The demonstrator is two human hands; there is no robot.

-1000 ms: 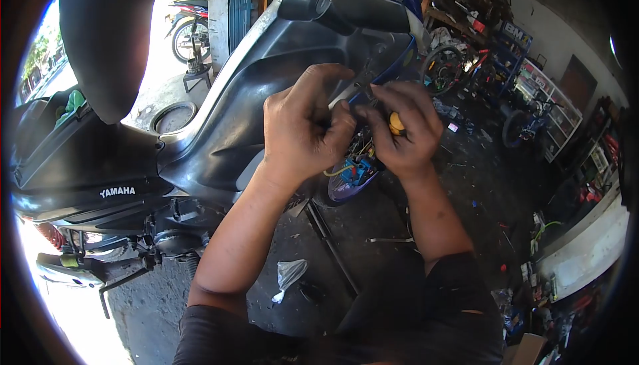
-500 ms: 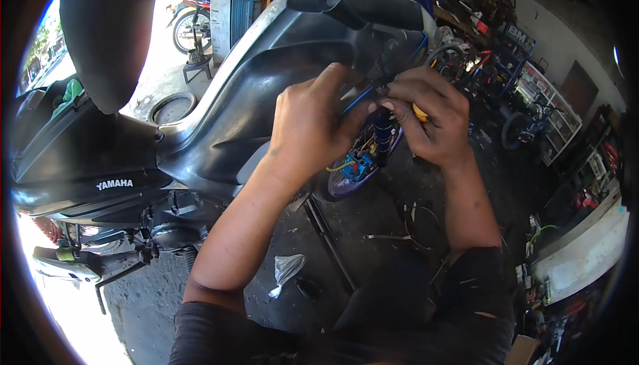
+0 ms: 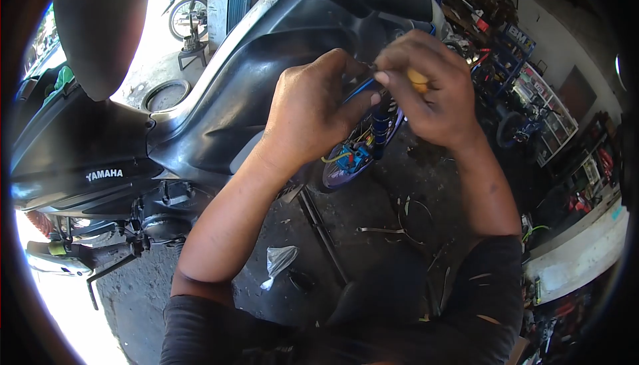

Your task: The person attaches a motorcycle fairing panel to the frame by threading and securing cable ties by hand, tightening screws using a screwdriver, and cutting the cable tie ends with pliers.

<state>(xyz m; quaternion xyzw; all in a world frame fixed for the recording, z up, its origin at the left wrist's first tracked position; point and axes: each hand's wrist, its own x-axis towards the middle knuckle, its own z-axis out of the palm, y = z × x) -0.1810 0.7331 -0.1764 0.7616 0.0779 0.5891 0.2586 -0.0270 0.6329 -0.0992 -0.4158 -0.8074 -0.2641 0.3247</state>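
My left hand (image 3: pixel 313 102) is raised in front of the black motorcycle body (image 3: pixel 233 105), its thumb and fingers bent toward the right hand around something too small to name. Close beside it, my right hand (image 3: pixel 432 89) is curled, with a yellow-orange object (image 3: pixel 418 80) held in its palm and its thumb and forefinger pinched near the left fingertips. Below the hands are the motorcycle's front wheel (image 3: pixel 339 171), a blue caliper-like part (image 3: pixel 353 157) and a yellow hose (image 3: pixel 333 159).
A black rod (image 3: pixel 323 235), a crumpled silvery bag (image 3: pixel 279 262) and a metal strip (image 3: pixel 381 230) lie on the dark floor. A tire (image 3: pixel 166 95) lies at the upper left. Bicycles and a white rack (image 3: pixel 549 109) stand at the right.
My right hand has moved right and up, with the yellow-orange object still in it. My left hand has shifted slightly right. The view has shifted a little.
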